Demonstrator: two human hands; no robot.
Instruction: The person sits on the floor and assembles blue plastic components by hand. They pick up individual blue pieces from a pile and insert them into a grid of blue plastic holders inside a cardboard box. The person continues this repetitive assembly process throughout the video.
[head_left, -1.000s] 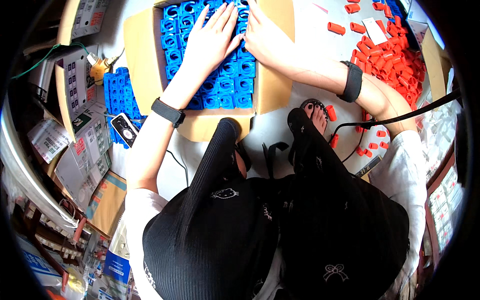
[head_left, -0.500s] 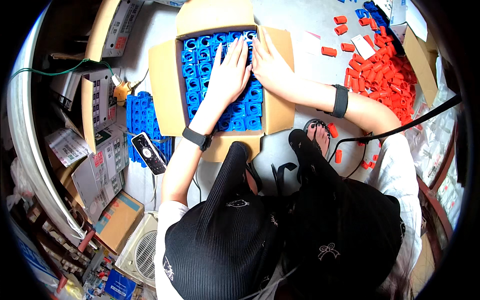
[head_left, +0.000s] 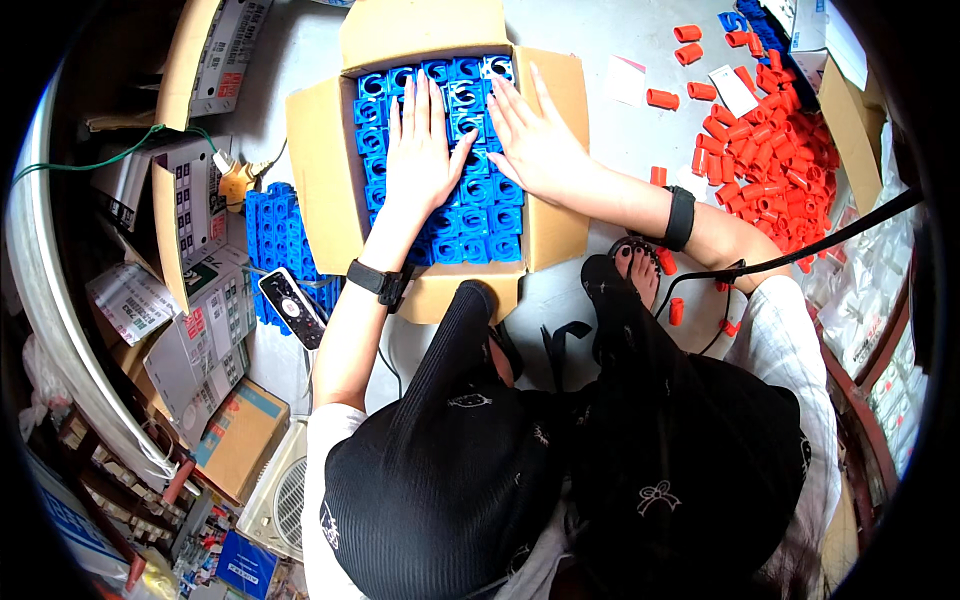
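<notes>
An open cardboard box [head_left: 555, 225] stands in front of me, its flaps folded outward. Rows of blue plastic pieces [head_left: 474, 220] with round holes fill it. Flat on top of them, left of the middle, lies my left hand [head_left: 420, 165], fingers stretched and pointing away from me. My right hand [head_left: 538, 150] rests along the box's right side, its fingers spread over the right-hand rows. Neither hand grips anything. Both palms hide some of the pieces underneath.
Red plastic sleeves [head_left: 775, 150] lie heaped at the right, several scattered nearby. To the left are more blue pieces [head_left: 275, 235], a phone [head_left: 290, 305] and cardboard cartons [head_left: 200, 220]. A black cable [head_left: 840, 235] crosses by my right arm. My foot [head_left: 638, 268] is near the box.
My left hand has slid left over the blue pieces, away from my right hand. My right hand has shifted slightly toward me, its fingers wider apart.
</notes>
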